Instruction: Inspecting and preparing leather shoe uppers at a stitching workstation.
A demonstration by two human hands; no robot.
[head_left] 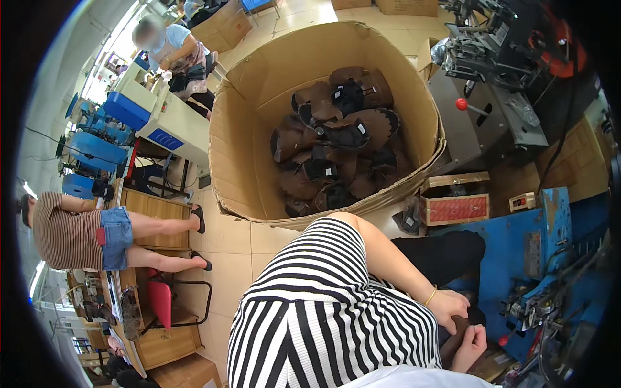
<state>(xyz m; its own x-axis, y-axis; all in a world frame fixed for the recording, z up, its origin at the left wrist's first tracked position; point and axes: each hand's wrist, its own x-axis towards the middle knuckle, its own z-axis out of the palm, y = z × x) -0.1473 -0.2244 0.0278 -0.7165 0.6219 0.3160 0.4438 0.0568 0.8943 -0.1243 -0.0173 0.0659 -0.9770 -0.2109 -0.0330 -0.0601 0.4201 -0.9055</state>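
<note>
My left hand [449,308], with a thin gold bracelet at its wrist, has its fingers closed on a dark brown shoe upper [458,328]. Close below it, my right hand [471,348] pinches the same piece with bent fingers. Much of the upper is hidden by the hands and my striped shirt. Both hands are low at the right, above my lap and beside a blue machine [517,242]. A big cardboard box [246,136] stands at the upper middle, holding a heap of brown shoe uppers [372,126] with black linings and small white labels.
A grey metal machine [475,110] with a red-knobbed lever stands right of the box. Beneath it sits a red-and-brown carton [456,208]. A pink-red chair [160,299] stands at the left by wooden workbenches. Two people [68,229] [178,52] work there.
</note>
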